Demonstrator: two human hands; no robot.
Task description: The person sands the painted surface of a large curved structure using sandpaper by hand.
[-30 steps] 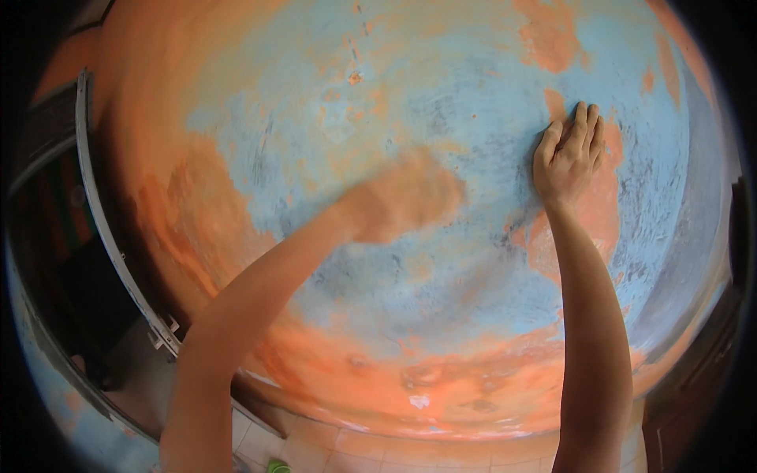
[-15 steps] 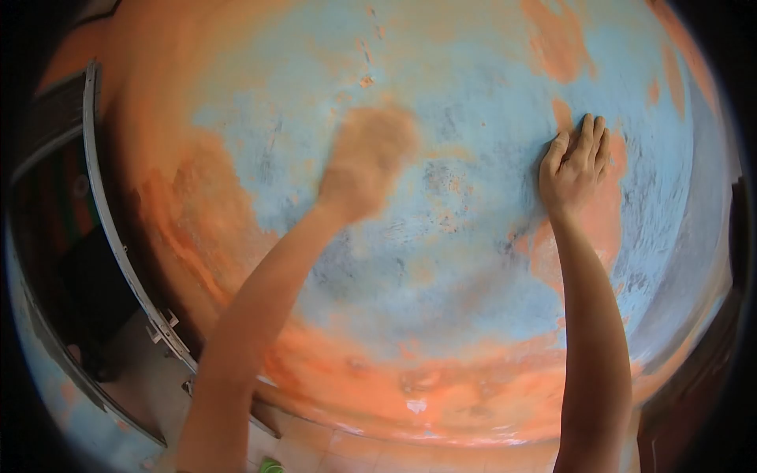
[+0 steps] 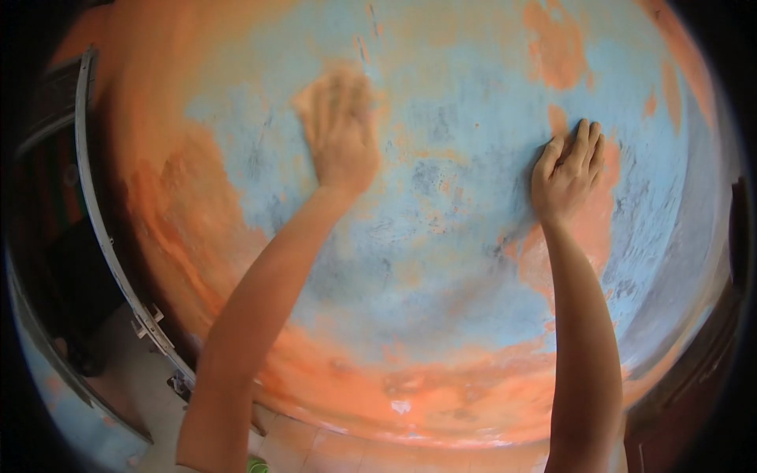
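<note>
In front of me a wall (image 3: 441, 260) shows worn pale-blue paint with orange patches. My left hand (image 3: 343, 150) is against its upper middle, fingers pointing up and blurred by motion. What looks like a thin tan sheet (image 3: 304, 102) sticks out at the left of those fingers, pressed to the wall under them; its kind is too smeared to make out. Farther right, my right hand (image 3: 566, 180) rests flat on the blue paint beside an orange patch, its fingers stretched upward and holding nothing.
A doorway with a pale metal frame (image 3: 98, 197) stands at the left, a dark room beyond it. Tiled floor (image 3: 331, 453) runs along the wall's foot, with a green object (image 3: 257, 465) at the bottom edge. Something dark brown (image 3: 686, 402) stands at lower right.
My left hand has moved up and to the left across the wall. My right hand stays on the same spot, while the view has shifted slightly.
</note>
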